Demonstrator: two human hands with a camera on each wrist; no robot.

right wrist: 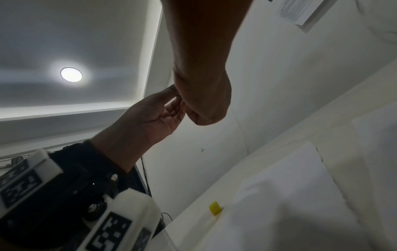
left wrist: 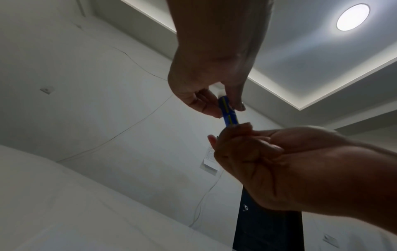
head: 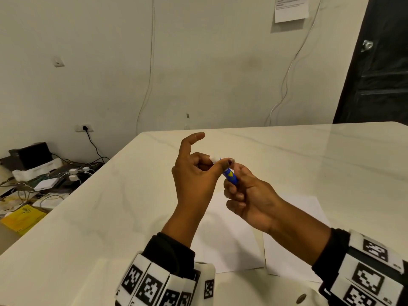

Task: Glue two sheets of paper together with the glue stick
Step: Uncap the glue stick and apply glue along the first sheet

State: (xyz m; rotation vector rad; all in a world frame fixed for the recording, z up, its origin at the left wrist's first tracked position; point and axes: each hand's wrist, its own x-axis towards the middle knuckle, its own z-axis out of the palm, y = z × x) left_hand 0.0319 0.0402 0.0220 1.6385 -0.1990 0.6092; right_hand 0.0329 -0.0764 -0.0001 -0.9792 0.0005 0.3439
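A blue glue stick (head: 230, 176) with yellow marks is held up over the table between both hands, its white end (head: 213, 159) pointing up and left. My left hand (head: 212, 166) pinches the stick's upper end between thumb and fingers, with the index finger raised. My right hand (head: 237, 184) grips the lower end with curled fingers. In the left wrist view the glue stick (left wrist: 229, 115) spans the gap between the two hands. Two white sheets, a left sheet (head: 225, 241) and a right sheet (head: 293, 244), lie side by side on the table below my hands. A small yellow cap (right wrist: 215, 208) lies on the table.
The white marble table (head: 110, 217) stretches left and far beyond the sheets. Past its left edge, cables, boxes and a yellow packet (head: 24, 217) clutter the floor. A wall stands behind the table and a dark door (head: 379, 74) at the back right.
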